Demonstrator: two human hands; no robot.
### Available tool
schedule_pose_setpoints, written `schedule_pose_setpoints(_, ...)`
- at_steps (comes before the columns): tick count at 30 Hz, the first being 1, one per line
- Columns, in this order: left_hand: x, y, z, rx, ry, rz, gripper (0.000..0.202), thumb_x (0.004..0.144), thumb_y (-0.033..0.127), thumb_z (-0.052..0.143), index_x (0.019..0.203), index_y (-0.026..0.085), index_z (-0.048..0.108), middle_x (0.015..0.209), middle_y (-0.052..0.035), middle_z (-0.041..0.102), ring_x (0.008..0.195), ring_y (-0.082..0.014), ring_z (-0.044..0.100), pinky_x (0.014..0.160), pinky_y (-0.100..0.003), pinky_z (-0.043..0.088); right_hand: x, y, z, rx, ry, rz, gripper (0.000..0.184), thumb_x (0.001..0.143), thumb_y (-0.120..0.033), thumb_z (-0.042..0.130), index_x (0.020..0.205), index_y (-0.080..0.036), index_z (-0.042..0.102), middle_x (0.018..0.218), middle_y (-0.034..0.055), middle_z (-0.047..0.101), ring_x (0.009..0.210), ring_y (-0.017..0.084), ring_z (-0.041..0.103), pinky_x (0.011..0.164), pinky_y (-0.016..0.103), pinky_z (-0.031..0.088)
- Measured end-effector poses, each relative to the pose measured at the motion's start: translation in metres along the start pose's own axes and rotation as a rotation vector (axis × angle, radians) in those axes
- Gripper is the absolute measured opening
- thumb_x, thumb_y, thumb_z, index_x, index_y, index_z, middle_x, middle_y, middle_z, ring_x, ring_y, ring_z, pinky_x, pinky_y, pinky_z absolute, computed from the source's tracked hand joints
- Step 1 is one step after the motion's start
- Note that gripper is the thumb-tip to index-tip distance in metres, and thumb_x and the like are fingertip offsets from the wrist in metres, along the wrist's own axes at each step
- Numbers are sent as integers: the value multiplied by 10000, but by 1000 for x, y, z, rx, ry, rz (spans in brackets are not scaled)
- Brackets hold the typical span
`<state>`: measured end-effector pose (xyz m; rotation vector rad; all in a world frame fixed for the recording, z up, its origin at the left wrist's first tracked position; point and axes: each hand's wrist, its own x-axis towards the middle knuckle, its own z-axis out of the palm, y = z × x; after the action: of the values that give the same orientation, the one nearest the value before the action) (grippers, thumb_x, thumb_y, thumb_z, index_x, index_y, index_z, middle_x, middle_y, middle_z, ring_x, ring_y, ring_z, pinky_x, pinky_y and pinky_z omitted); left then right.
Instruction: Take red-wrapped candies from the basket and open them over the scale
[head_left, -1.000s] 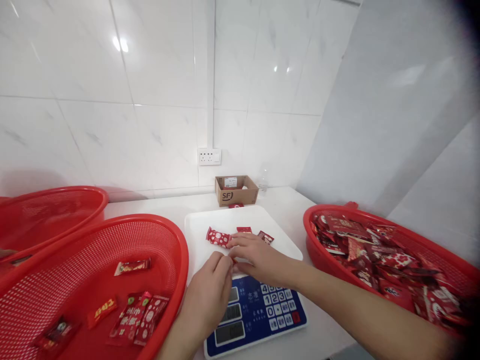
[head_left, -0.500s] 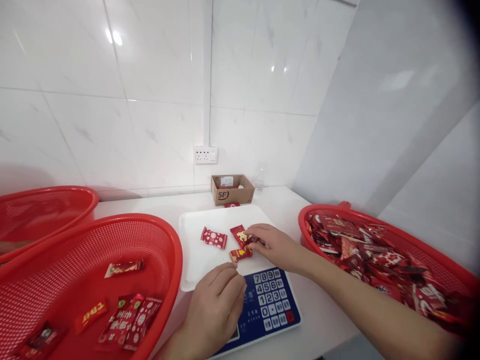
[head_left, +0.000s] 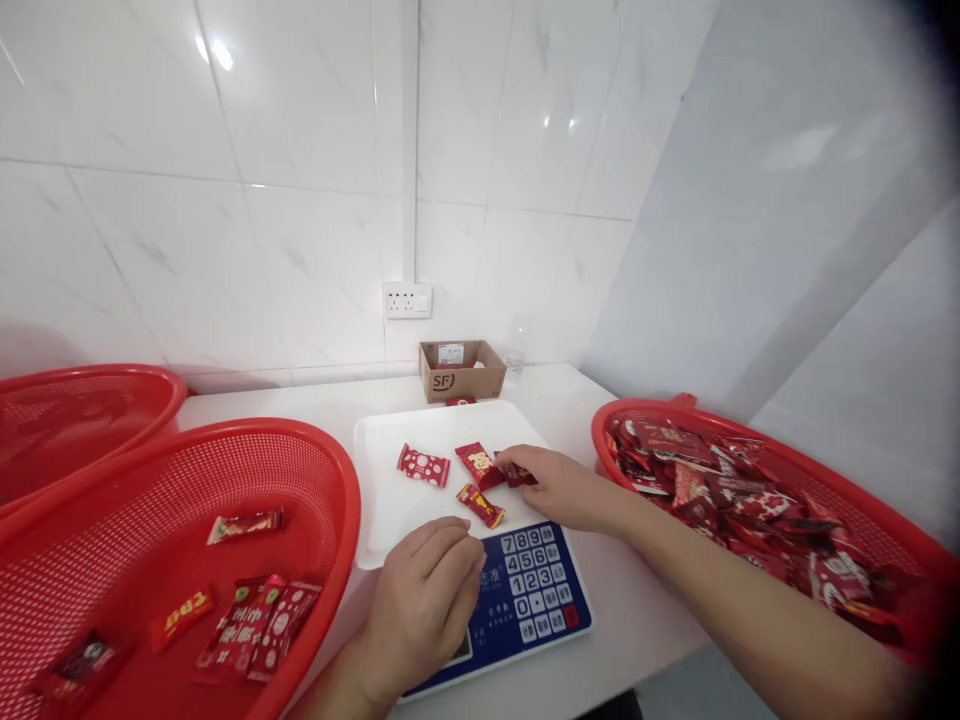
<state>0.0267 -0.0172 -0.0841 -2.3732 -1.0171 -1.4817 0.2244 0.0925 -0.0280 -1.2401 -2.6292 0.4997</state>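
Pinching candy (head_left: 517, 474), right hand (head_left: 559, 488) grip (long axis seemingly sideways), left hand (head_left: 431, 600) slack, empty

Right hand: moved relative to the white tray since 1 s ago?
Yes. The right hand has shifted right along the white tray, from its front middle against the left hand to its right edge, where it pinches a red candy.

A cardboard box (head_left: 462, 369) stands at the back of the white counter (head_left: 568, 405) against the tiled wall (head_left: 300, 200), below a wall socket (head_left: 407, 299), a red basket (head_left: 82, 425) far left.
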Motion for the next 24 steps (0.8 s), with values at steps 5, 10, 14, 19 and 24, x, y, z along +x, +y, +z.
schedule_pose_setpoints(5, 0, 2, 0, -24, 33, 44, 132, 913, 54, 504, 965, 140, 591, 792, -88, 715, 807, -222, 701, 727, -338, 617, 1, -18, 6, 33, -29, -78, 648, 865, -301, 682, 1450, -152, 446, 1536, 160, 386, 1402, 306, 379, 1125, 451, 369)
schedule_pose_setpoints(10, -1, 3, 1, -44, 43, 87, 123, 900, 60, 513, 941, 138, 599, 761, -91, 713, 749, -208, 689, 695, -323, 616, 19, -23, 27, 0, -17, -115, 498, 895, -238, 653, 1376, -149, 561, 1547, 179, 371, 1440, 364, 298, 1171, 561, 224)
schedule_pose_setpoints(14, -2, 2, 0, -45, 53, 82, 118, 899, 66, 517, 936, 143, 600, 754, -82, 714, 743, -199, 687, 700, -321, 617, 32, -18, 30, 20, 59, -111, 315, 972, -111, 521, 1266, -161, 622, 1390, 125, 575, 1292, 247, 527, 1107, 459, 388)
schedule_pose_setpoints(19, -2, 1, -1, -28, 52, 68, 127, 912, 73, 508, 949, 155, 598, 751, -72, 715, 745, -195, 690, 689, -315, 618, 24, -7, 15, 12, 175, -21, 256, 998, -178, 520, 1237, -168, 612, 1290, 100, 636, 1193, 235, 597, 1037, 473, 456)
schedule_pose_setpoints(24, -4, -2, -2, -45, 60, 80, 106, 919, 86, 529, 954, 143, 611, 752, -67, 724, 750, -192, 703, 698, -303, 614, -19, 37, -27, -120, 199, 215, 312, 994, -230, 523, 1297, -184, 583, 1362, 129, 582, 1254, 275, 545, 1083, 522, 392)
